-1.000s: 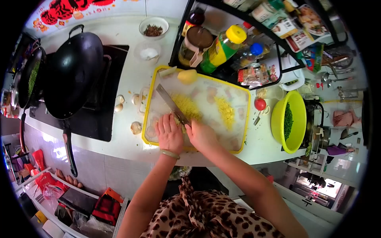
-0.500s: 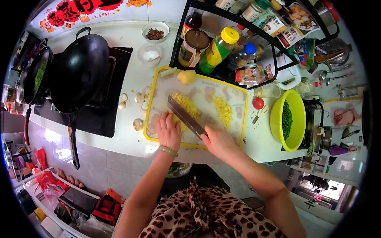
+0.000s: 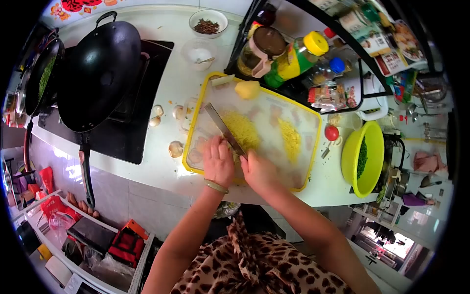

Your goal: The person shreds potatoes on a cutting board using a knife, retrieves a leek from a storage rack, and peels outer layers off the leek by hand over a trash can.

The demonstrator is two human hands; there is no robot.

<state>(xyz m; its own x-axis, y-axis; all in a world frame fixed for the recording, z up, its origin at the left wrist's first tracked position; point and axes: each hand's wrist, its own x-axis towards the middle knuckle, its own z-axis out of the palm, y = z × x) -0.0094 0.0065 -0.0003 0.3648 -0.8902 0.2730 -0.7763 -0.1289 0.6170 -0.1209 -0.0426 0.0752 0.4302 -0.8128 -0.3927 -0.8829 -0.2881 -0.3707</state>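
My right hand (image 3: 261, 170) grips the handle of a cleaver (image 3: 224, 128), its blade slanting up and left over the cutting board (image 3: 307, 169) with a yellow rim. My left hand (image 3: 219, 159) rests on the board left of the blade, fingers bent and close together near it; whatever lies beneath the fingertips is hidden. Right of the blade spreads a pile of finely chopped yellow pieces (image 3: 242, 130). A smaller chopped heap (image 3: 290, 139) lies further right. Near the board's far edge sit a peeled yellow chunk (image 3: 247, 89) and a pale strip (image 3: 223, 80).
A black wok (image 3: 100, 73) stands on the stove at left. Garlic bulbs (image 3: 175, 149) lie beside the board. Behind are two small bowls (image 3: 208, 22) and a black rack with bottles (image 3: 293, 59). At right are a tomato (image 3: 331, 132) and a green basin (image 3: 350, 161) holding chopped greens.
The view has shifted, so the counter appears further right. Relative to the board, the cleaver has moved left, and more of the chopped pile shows right of its blade.
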